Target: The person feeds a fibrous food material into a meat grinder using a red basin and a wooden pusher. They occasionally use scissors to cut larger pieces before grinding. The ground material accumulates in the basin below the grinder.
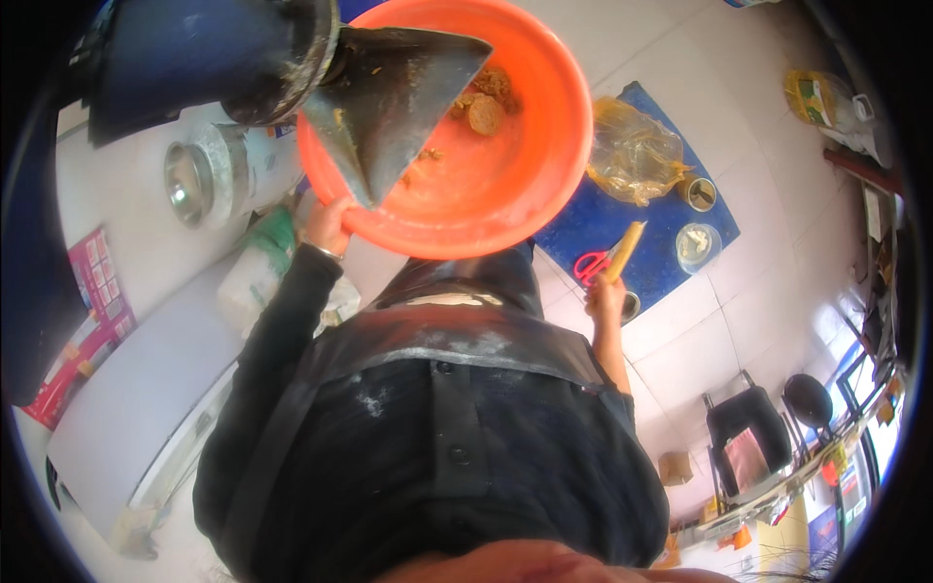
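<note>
My left hand (329,226) grips the near left rim of an orange plastic basin (543,175). Inside the basin lie a round brown cake (485,115) and brown crumbly lumps (493,81). A dark metal chute (408,95) of a machine reaches over the basin's left part and hides some of it. To the right, my right hand (606,297) is closed around a tan stick-like tool (625,251), which points away from me. Beside that hand, red-handled scissors (592,267) lie on a blue board (576,218). A small round tin (630,306) is partly hidden behind the hand.
The board also bears a crumpled yellowish plastic bag (634,153), an open can (700,194) and a clear tub with white pieces (697,246). A metal vessel (193,182) and a green-and-white sack (262,255) stand at left. A black chair (751,430) stands at right.
</note>
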### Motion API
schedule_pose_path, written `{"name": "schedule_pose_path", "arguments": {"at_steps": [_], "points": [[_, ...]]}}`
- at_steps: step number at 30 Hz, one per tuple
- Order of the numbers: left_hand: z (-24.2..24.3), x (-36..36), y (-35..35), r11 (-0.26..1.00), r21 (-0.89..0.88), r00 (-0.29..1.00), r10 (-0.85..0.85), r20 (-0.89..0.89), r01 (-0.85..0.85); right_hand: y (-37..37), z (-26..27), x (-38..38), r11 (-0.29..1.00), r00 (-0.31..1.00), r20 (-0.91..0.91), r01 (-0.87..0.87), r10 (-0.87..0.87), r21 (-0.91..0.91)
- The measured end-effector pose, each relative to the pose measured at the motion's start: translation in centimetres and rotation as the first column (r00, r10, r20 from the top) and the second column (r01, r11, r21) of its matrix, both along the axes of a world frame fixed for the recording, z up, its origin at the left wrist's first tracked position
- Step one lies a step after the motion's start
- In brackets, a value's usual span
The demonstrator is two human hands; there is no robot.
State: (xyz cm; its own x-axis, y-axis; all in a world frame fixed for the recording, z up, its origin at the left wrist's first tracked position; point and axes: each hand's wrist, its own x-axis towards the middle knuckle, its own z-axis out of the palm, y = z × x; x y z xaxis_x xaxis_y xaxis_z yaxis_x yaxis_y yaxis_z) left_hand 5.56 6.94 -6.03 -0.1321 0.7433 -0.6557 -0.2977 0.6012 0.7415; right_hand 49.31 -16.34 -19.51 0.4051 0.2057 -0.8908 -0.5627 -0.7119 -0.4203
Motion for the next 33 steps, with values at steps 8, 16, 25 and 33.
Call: {"name": "schedule_pose_path", "arguments": {"at_steps": [8,16,25,33], "points": [[1.6,-0.5,1.6,0.982,-0.028,0.978,-0.188,-0.091,0.186,15.8,11.4,-2.3,0.883,0.983,0.035,-0.176,0.179,0.435],[2.6,-2.1,0.9,0.971,-0.041,0.972,-0.233,0.016,0.234,30.0,0.3,-11.7,0.6,0.461,0.671,-0.8,0.581,0.029],[2.0,-2.9,0.2,0.979,-0.05,0.966,-0.183,0.183,0.195,35.3,-7.7,-10.2,0.391,0.317,0.791,-0.914,0.523,0.109],[1.7,-1.9,0.1,0.98,-0.066,0.975,-0.178,0.135,0.188,32.7,7.2,-9.8,0.699,0.708,0.355,-0.692,0.611,0.179]]}}
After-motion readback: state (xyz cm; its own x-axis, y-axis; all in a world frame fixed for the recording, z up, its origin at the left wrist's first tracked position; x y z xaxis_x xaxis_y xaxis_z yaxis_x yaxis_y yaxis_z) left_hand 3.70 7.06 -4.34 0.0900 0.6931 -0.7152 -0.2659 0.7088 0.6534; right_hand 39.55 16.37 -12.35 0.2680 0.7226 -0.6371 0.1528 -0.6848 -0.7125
